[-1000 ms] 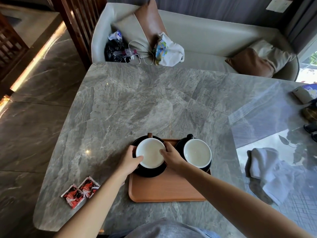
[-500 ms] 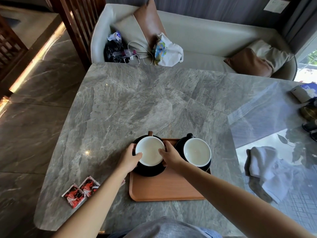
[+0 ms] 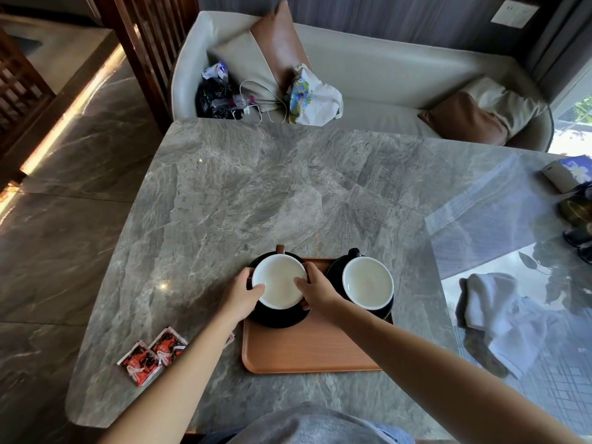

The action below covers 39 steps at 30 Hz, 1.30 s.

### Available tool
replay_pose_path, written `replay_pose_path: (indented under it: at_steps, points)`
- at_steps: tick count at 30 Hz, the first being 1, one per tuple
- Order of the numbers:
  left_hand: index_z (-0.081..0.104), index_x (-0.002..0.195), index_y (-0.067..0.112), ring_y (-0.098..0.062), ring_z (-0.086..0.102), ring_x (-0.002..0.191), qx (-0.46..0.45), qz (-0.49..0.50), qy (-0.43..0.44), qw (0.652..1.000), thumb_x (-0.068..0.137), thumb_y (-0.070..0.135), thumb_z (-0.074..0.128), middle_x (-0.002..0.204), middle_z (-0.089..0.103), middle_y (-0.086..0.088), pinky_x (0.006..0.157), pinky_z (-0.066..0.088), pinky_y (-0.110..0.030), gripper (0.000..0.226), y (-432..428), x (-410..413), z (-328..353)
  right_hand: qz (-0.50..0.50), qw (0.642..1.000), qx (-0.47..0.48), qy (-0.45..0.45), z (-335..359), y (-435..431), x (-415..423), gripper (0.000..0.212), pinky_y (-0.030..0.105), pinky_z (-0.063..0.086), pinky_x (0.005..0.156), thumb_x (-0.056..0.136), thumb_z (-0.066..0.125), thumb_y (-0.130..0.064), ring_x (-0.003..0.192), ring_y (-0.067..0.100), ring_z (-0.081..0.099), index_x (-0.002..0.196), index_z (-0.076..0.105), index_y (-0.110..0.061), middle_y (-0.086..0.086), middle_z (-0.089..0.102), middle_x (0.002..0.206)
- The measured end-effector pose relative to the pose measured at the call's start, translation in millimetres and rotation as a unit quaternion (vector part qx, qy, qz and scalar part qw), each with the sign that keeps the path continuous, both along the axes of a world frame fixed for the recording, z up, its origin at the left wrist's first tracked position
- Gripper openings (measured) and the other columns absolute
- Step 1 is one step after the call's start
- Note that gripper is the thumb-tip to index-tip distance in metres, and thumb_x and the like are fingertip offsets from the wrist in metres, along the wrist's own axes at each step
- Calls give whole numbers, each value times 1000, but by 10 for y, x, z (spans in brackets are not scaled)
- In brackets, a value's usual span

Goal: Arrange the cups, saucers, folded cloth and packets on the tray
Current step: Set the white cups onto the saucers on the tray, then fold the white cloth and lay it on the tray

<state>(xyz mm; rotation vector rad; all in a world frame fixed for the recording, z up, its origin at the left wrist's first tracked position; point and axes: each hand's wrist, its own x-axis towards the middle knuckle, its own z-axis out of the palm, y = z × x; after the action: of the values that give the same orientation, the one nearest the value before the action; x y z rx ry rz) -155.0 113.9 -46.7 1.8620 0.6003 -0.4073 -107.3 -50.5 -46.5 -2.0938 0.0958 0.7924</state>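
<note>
Head view: the left hand and right hand grip the left cup from opposite sides, thumbs over its rim, probably to centre it on its saucer. The saucer overhangs the tray at the far-left corner. Finger contact with the saucer is unclear. The second cup sits alongside. The packets and cloth lie off-tray on the table.

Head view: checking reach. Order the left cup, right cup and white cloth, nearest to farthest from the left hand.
1. Left cup, held by the left hand.
2. Right cup, on the tray's right.
3. White cloth, far right, off the tray.
</note>
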Motion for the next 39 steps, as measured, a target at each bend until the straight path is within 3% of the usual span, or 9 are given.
replay_pose_path:
  at_steps: [4,6,9,11,15,20,27,32,39]
  points:
    - [49,119,12,-24,54,98,-21,8,10,1000,92,20,52,109,55,-4,77,48,-36,28,-14,-4,42,-2,1000,-3,-13,27,-4,-24,34,19,48,38,94,49,-23,66,14,55,125,44,-9,6,53,104]
    - [47,121,13,-23,54,97,-40,10,20,999,94,25,48,109,55,-4,71,45,-32,30,-9,-9,71,1,1000,-5,-29,44,-14,-58,35,22,51,42,93,52,-26,69,14,57,122,44,-8,7,54,104]
    - [46,125,15,-23,53,108,-41,1,11,999,95,27,46,121,57,-7,88,42,-35,33,4,-20,96,31,997,-14,-68,72,-28,-154,40,39,56,75,92,53,-29,98,27,59,123,42,-5,13,52,120]
    - [39,135,14,-21,46,121,-29,4,-16,999,94,25,48,138,48,-10,102,35,-36,43,-26,-25,126,53,993,-24,-103,90,-60,-231,45,39,44,97,92,53,-29,116,27,50,128,40,-5,15,46,130]
    - [19,146,13,-21,23,142,-11,15,-89,996,94,22,48,155,23,-8,117,20,-36,60,-193,-30,271,81,980,-17,-181,184,-141,-347,55,37,32,109,92,53,-27,130,27,37,138,33,-7,14,39,139]
    - [15,148,16,-16,6,146,141,-67,-164,974,93,29,49,159,9,-4,118,8,-34,66,-437,-71,399,138,952,-35,-272,301,-288,-406,60,40,21,116,94,47,-33,141,30,20,145,23,-13,13,24,153]
    - [7,149,23,-18,-7,146,249,-175,-162,939,93,40,44,160,-2,1,120,3,-42,68,-940,-93,535,168,926,-82,-329,334,-806,-448,59,46,18,117,95,43,-36,147,27,6,147,20,-22,8,12,159]
    - [0,149,28,-14,-14,145,264,-239,-158,921,94,42,40,159,-12,6,118,-3,-45,69,-1552,-59,645,150,917,-150,-337,354,-1405,-473,60,49,7,118,96,37,-42,148,23,-2,148,14,-26,1,2,161]
    - [-4,148,29,-11,-17,144,244,-314,-154,904,94,46,37,158,-14,8,119,-4,-45,70,-2590,76,704,117,922,-209,-304,396,-2494,-451,63,51,4,117,96,36,-47,148,21,-6,150,9,-29,-1,-3,161]
